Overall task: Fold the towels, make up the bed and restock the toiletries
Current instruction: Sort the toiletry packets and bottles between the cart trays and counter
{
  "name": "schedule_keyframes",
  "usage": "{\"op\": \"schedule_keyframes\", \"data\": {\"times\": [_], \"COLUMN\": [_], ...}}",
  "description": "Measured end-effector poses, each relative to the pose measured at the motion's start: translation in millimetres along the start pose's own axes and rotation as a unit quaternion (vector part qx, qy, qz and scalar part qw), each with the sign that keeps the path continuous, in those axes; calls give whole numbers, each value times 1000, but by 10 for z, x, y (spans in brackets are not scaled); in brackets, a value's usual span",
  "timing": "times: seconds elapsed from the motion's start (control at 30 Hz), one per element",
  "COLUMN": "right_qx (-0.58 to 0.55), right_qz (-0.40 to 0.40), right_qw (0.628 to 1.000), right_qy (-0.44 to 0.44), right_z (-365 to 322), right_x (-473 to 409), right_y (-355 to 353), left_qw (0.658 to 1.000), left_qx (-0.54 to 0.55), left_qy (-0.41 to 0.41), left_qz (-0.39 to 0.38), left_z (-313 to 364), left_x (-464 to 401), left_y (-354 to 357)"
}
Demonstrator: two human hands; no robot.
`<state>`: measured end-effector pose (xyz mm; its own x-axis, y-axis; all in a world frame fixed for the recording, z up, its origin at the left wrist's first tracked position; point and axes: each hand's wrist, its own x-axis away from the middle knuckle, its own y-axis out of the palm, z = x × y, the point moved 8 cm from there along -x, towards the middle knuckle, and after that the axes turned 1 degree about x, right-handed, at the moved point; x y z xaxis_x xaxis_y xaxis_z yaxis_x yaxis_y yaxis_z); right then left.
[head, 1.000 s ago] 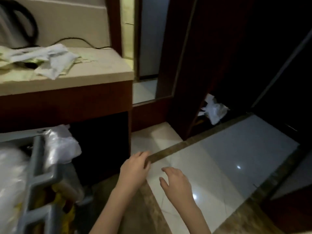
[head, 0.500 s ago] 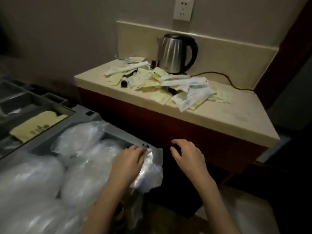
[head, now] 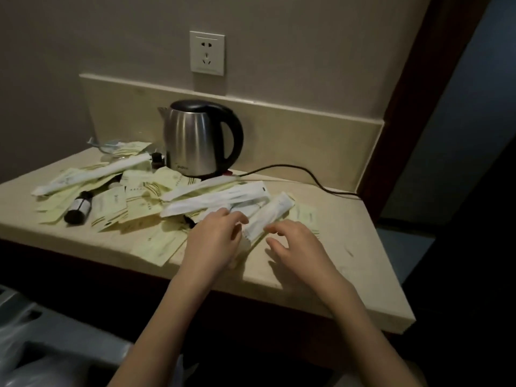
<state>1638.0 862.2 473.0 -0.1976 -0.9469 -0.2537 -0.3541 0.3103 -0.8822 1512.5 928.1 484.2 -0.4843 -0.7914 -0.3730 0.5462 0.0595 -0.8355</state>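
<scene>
On the beige stone counter (head: 349, 247), pale-yellow and white toiletry packets (head: 145, 202) lie scattered before a steel "Midea" electric kettle (head: 195, 141); packet print is unreadable. The left hand (head: 215, 241) pinches a long white sachet (head: 268, 216); the right hand (head: 296, 247) hovers beside it, fingers loosely spread.

1. Brushed silver steel kettle (head: 195, 141) with a black lid and handle.
2. Pale yellow flat paper sachets (head: 145, 201), printed with thin dark stripes.
3. Long white paper sleeves (head: 215, 201).
4. Small dark bottle (head: 78, 206) with a pale band.
5. Cream stone countertop (head: 349, 247) over reddish-brown wood.
6. White wall socket (head: 207, 53) on a beige wall.
7. Black cord (head: 307, 174).
</scene>
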Motion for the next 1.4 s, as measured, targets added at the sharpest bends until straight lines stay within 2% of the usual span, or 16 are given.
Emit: {"op": "schedule_keyframes", "data": {"times": [0.1, 0.2, 0.33, 0.47, 0.53, 0.6, 0.67, 0.73, 0.87, 1.07, 1.33, 1.4], "right_qx": [-25, 10, 7, 29, 29, 34, 1, -83, -134, -60, -53, -9], "right_qz": [-32, -80, -151, -131, -120, -80, -26, -11, -80, -175, -174, -149], "right_qw": [998, 993, 981, 974, 970, 963, 958, 965, 974, 969, 977, 978], "right_qy": [-43, -84, -118, -183, -208, -256, -285, -250, -165, -162, -115, -142], "right_z": [174, 317, 413, 362, 278, 126, 18, 28, 105, 28, 178, 156], "right_x": [-397, -788, -1071, -1153, -1197, -1229, -1258, -1299, -1369, -1438, -1430, -1435], "right_y": [46, 129, 248, 172, 111, 24, -125, -267, -98, 421, 428, 303], "left_qw": [999, 998, 997, 994, 993, 994, 990, 982, 963, 934, 938, 939], "left_qx": [-10, -24, -33, -81, -68, -10, 83, 137, 156, 236, 250, 257], "left_qy": [-17, -53, -70, -41, -35, -45, -76, -125, -212, -265, -238, -227], "left_qz": [25, 36, 8, -61, -91, -104, -86, -37, 66, 38, 25, 30], "left_z": [-4, -52, -70, -14, 47, 87, 25, -147, -468, -586, -557, -544], "left_x": [-235, -426, -590, -651, -670, -659, -637, -603, -490, -420, -443, -439], "left_y": [39, 43, 139, 308, 373, 380, 298, 132, -147, -94, -98, -115]}}
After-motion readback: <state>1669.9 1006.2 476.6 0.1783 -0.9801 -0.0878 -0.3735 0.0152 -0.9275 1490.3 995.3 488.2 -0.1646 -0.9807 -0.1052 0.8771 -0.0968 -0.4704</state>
